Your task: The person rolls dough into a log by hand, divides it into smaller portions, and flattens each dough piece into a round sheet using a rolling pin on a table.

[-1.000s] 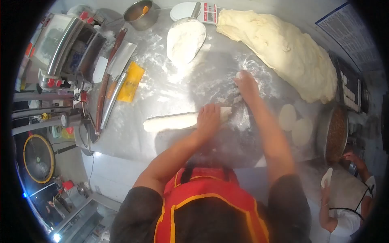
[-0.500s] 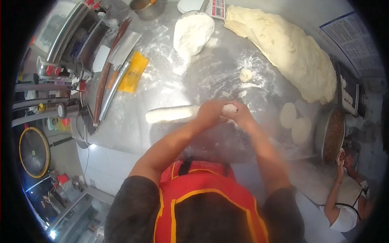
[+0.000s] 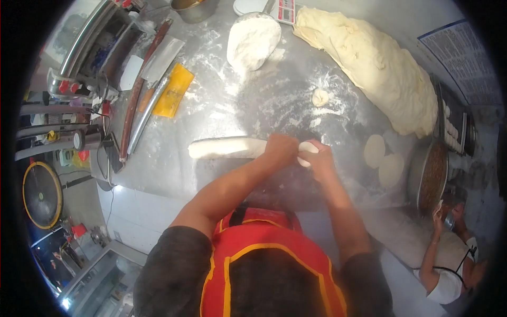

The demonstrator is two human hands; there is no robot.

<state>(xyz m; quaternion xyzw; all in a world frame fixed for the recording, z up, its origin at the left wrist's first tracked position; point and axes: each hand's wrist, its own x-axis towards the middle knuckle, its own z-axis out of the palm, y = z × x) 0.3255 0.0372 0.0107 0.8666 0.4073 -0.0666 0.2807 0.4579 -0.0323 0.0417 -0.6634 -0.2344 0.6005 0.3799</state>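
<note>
A long roll of dough [image 3: 224,148] lies crosswise on the metal table in front of me. My left hand [image 3: 281,151] is wrapped round its right end. Close beside it, my right hand [image 3: 321,160] grips a small pale dough piece [image 3: 307,154] between thumb and fingers. Whether that piece is still joined to the roll I cannot tell, because my hands cover the spot. Two flat dough rounds [image 3: 391,170] lie to the right of my right hand. Farther back sits a small lump of dough [image 3: 320,97].
A large dough mass [image 3: 369,63] lies at the back right, beside a scoop of flour [image 3: 253,42]. A cleaver [image 3: 162,61], rods and a yellow scraper [image 3: 174,90] lie at left. At right are a pan of filling [image 3: 430,177] and a co-worker's hand [image 3: 438,219].
My right hand has turned and shifted slightly right and down, and the dough piece in it shows more fully. My left hand has moved a little right. The co-worker's hands have shifted.
</note>
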